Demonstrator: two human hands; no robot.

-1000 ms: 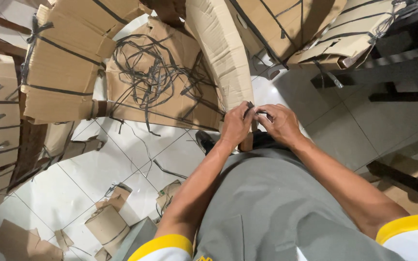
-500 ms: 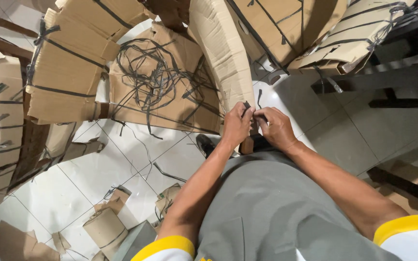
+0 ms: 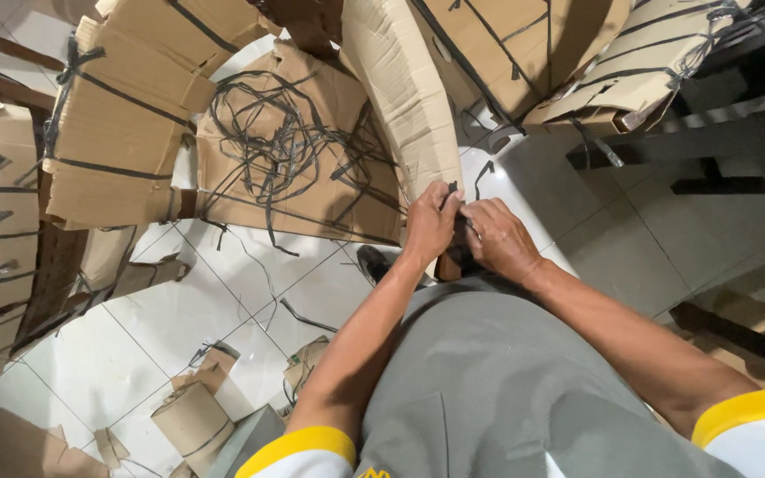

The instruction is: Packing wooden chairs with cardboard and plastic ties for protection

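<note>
My left hand (image 3: 431, 223) and my right hand (image 3: 499, 237) meet above my knee, fingers pinched on a thin black strap (image 3: 459, 215). The strap lies at the lower end of a rolled cardboard bundle (image 3: 405, 97) that leans up and away from me. One loose strap end (image 3: 480, 178) curls just above my right hand. My grey trousers (image 3: 489, 381) fill the lower middle of the view. How the strap runs under my fingers is hidden.
A flat cardboard sheet (image 3: 250, 159) covered with a tangle of black straps (image 3: 281, 133) lies left of my hands. Strapped cardboard bundles (image 3: 112, 115) pile at the left and top. Small cardboard scraps (image 3: 197, 416) litter the white tiled floor (image 3: 126, 345). Dark wooden furniture (image 3: 719, 142) stands at the right.
My two hands have drawn closer together on the strap, the right hand sliding left toward the left hand. The loose strap end now shows above them.
</note>
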